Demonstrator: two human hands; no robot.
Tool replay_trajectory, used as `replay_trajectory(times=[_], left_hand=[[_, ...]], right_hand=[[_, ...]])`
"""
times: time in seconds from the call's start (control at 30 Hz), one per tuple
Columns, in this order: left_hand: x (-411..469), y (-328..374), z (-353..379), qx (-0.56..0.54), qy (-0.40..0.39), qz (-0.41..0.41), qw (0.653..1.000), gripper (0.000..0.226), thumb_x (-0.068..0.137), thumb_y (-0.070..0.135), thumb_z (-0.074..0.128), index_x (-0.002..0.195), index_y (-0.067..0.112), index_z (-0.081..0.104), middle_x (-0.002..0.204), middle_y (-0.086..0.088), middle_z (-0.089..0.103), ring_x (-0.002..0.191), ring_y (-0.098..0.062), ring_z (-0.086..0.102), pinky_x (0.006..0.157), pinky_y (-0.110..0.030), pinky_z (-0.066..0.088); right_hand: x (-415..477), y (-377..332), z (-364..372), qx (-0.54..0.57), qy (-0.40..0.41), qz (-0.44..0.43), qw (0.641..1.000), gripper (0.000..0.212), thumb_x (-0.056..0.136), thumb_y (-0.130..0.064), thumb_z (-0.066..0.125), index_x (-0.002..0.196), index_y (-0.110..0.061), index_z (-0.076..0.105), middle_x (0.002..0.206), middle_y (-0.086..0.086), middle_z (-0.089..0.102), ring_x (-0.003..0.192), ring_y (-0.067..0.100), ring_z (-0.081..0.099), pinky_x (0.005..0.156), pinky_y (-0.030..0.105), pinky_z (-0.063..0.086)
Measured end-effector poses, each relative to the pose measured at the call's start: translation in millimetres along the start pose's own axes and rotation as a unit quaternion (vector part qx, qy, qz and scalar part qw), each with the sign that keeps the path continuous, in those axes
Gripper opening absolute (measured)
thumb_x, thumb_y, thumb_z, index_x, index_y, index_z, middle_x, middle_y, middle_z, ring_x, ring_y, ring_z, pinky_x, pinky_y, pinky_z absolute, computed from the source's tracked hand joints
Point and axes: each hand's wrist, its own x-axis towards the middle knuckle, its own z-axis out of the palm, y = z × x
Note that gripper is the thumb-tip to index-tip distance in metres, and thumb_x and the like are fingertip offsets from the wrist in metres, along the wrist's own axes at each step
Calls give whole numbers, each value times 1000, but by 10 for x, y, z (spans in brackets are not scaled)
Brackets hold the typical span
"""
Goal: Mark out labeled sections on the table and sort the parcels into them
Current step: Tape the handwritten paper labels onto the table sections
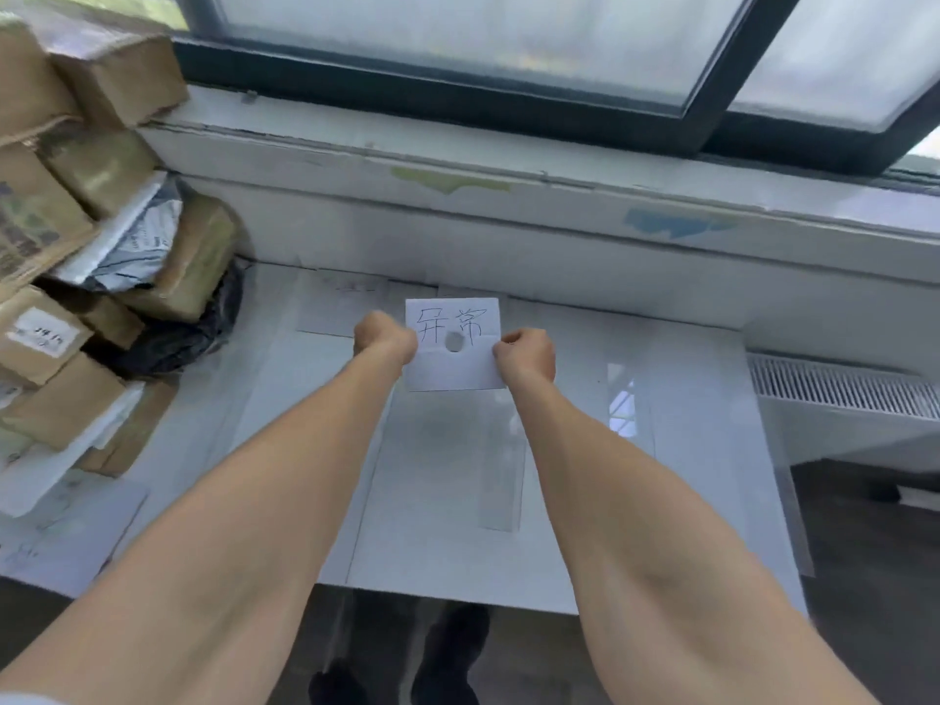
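A white paper label [452, 366] with two handwritten black characters and a round hole in its middle is held above the far middle of the white table [686, 450]. My left hand [385, 340] pinches its left edge and my right hand [526, 356] pinches its right edge, both with curled fingers. The label's lower half is folded or layered. A heap of parcels [76, 246], brown boxes and grey and white mailer bags, is stacked at the table's left end against the wall.
A window sill [508, 195] with green and blue tape scraps runs behind the table under a dark-framed window. Pale sheets lie flat on the tabletop [447, 475]. A radiator grille [839, 389] stands at the right. Dark shoes show on the floor below the near edge.
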Motion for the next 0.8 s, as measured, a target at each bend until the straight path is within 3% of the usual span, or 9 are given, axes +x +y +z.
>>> replay_trajectory(times=[0.1,0.2,0.27,0.37,0.57,0.7,0.8], left_hand=[[-79,272,445,7,-22,21,1000,21,83,2,57,102,-1,65,105,-16,67,88,-36,68,74,-46,60],[-133,491,833,18,-37,54,998,10,83,1,54,86,0,63,97,-19,68,71,-30,58,66,-37,56],[-166,591,1054,22,-47,71,996,14,81,0,53,85,2,67,87,-14,67,67,-29,58,68,-41,60],[-204,695,1314,-6,-59,78,995,18,78,-1,58,72,14,64,87,-9,68,74,-31,67,72,-48,61],[-163,815,1598,-33,-109,75,991,8,85,6,68,88,14,67,93,-9,71,84,-30,71,65,-33,56],[-43,824,1679,-26,-132,92,987,7,85,5,69,92,8,72,88,-12,73,75,-27,69,70,-37,60],[68,839,1798,0,-136,106,985,15,85,3,67,75,14,69,85,-10,73,74,-28,70,70,-40,62]], right_hand=[[241,199,-373,25,26,9,999,26,88,-10,55,107,-18,70,104,2,68,97,25,63,73,25,42],[470,374,-676,41,47,19,998,25,89,-13,56,109,-19,70,109,2,71,101,24,64,74,24,42],[589,491,-844,48,62,32,996,25,90,-15,56,110,-19,70,110,1,71,100,23,64,73,25,43],[765,691,-1039,69,73,48,994,22,88,-15,57,106,-17,71,104,0,71,88,20,62,75,28,49],[996,951,-1206,149,82,67,983,12,84,-12,61,83,-20,70,91,-2,73,88,20,68,81,34,56],[1100,1073,-1244,152,67,68,984,15,82,-11,64,74,-23,69,80,-3,72,87,23,72,77,37,56],[1205,1086,-1203,129,81,67,986,16,81,-10,62,73,-22,69,75,-1,70,81,24,69,74,35,56]])
